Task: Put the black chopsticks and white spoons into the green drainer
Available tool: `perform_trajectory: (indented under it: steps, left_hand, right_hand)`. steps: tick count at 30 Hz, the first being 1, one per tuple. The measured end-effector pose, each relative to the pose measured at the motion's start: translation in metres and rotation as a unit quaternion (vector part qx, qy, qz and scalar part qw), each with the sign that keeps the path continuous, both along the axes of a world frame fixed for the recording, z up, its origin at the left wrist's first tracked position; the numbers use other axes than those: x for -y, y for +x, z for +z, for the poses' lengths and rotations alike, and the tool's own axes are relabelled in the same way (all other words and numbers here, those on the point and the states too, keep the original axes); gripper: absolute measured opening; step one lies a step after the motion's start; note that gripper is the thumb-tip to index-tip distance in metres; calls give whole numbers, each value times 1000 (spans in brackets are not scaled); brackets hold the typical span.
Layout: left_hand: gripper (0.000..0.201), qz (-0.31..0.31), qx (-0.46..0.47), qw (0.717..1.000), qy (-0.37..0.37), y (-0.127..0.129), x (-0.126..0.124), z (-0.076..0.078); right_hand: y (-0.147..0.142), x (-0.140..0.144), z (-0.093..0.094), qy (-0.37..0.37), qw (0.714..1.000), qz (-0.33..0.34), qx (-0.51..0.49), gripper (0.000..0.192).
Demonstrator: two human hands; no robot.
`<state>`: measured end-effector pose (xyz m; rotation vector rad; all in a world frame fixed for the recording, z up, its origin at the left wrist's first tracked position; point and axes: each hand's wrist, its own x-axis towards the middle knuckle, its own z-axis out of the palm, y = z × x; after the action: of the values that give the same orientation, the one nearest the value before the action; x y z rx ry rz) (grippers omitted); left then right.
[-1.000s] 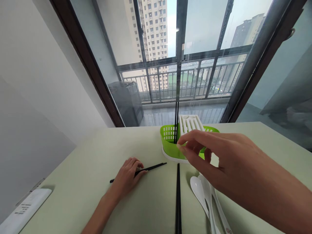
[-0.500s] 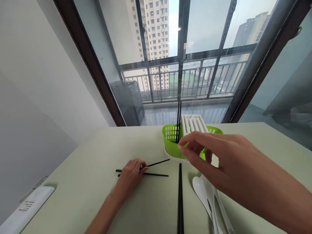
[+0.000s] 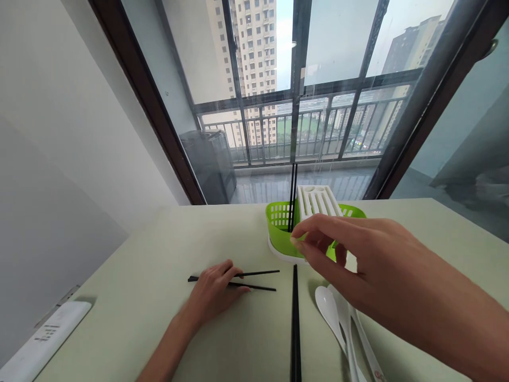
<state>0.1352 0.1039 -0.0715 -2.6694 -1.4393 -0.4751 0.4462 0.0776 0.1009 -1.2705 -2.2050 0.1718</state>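
Observation:
My left hand (image 3: 217, 286) rests on the table with its fingers curled over two black chopsticks (image 3: 262, 273). Their thin ends point right, slightly spread, and their thick ends meet left of the hand. At the green basket's front, my right hand (image 3: 350, 254) hangs with thumb and index fingertips pressed together; nothing shows between them. Behind those fingertips, two standing chopsticks (image 3: 293, 185) lean in the green basket (image 3: 280, 239). More black chopsticks (image 3: 295, 329) lie lengthwise on the table between my hands. White spoons (image 3: 326, 305) lie below my right hand, partly hidden by it.
A white slotted rack (image 3: 318, 200) sits in the basket's middle. At the table's left edge lies a long white power strip or similar object (image 3: 51, 331). Beyond the pale table (image 3: 207, 228) are a glass door frame and a balcony.
My left hand has shifted the two chopsticks: the upper one has swung nearly level, and their thick ends have come together. The left thumb has moved outward. My right hand stays put.

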Motion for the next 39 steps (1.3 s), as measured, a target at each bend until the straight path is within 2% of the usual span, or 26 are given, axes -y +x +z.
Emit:
perform_trajectory:
  steps: [7,12,17,21,26,30,36,39]
  left_hand:
    - [17,-12,-2,1000,3,-3,-3,-5]
    - [21,36,28,997,62,5,-1,-5]
    - [12,58,132,982,124,13,5,2]
    - [18,68,249,953,156,21,13,9]
    - [23,68,366,923,99,25,19,0]
    - [24,90,407,909,32,29,23,-9]
    - [35,53,462,885,9,46,36,4]
    - [35,35,453,891,1,50,45,2]
  right_hand:
    - [-1,0,0,-20,1000,3,2,19]
    - [-2,0,-2,-21,1000,5,2,20]
    - [-4,-1,-3,-23,1000,6,7,20]
    - [-8,-2,-6,-28,999,20,18,19]
    - [-12,-2,-10,-39,998,39,20,19]
    - [-19,-2,-13,-56,997,58,21,20]
    - [-39,3,-18,-140,982,122,15,20]
    - [-51,6,-20,-166,970,175,-16,19]
